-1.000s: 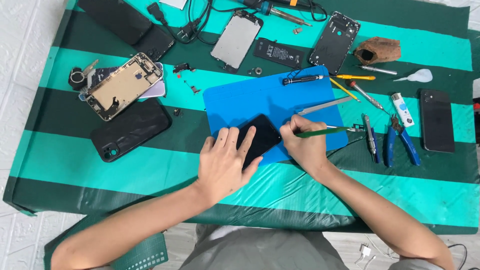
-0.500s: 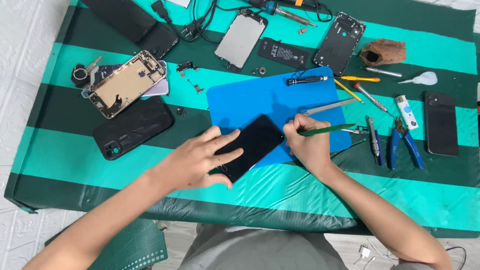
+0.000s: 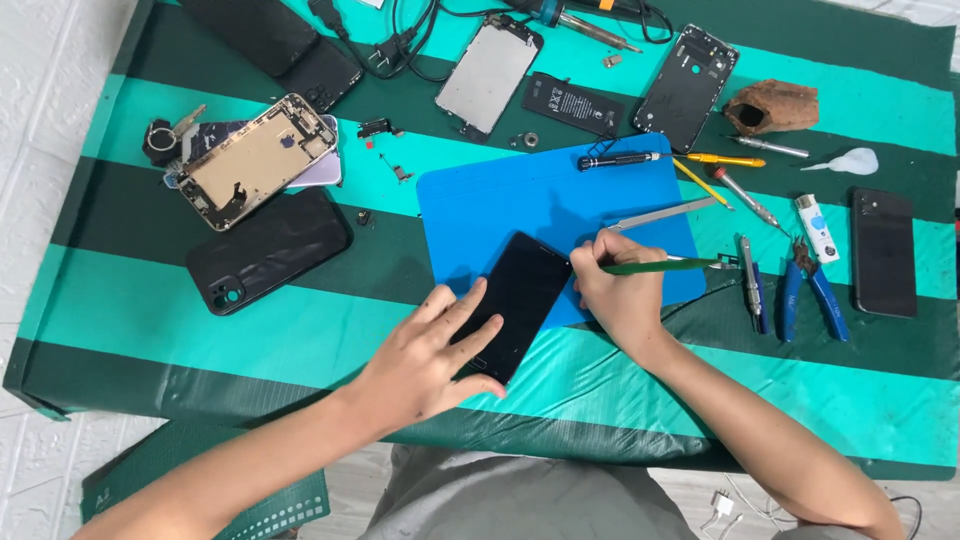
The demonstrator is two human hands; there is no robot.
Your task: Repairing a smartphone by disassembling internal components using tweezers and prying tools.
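Here we hold the black phone (image 3: pixel 512 303) flat with the left hand (image 3: pixel 430 362), fingers spread open and pressing on its near left edge; it lies tilted, half on the blue mat (image 3: pixel 500 205) and half on the striped green cloth (image 3: pixel 150 320). The right hand (image 3: pixel 620 290) is closed in a pen grip around a green-handled tool (image 3: pixel 665 266), its working end at the phone's far right edge, though the tip itself is hidden. We judge it best to keep firm, even downward pressure and a shallow tool angle, so the phone cannot skate off the mat.
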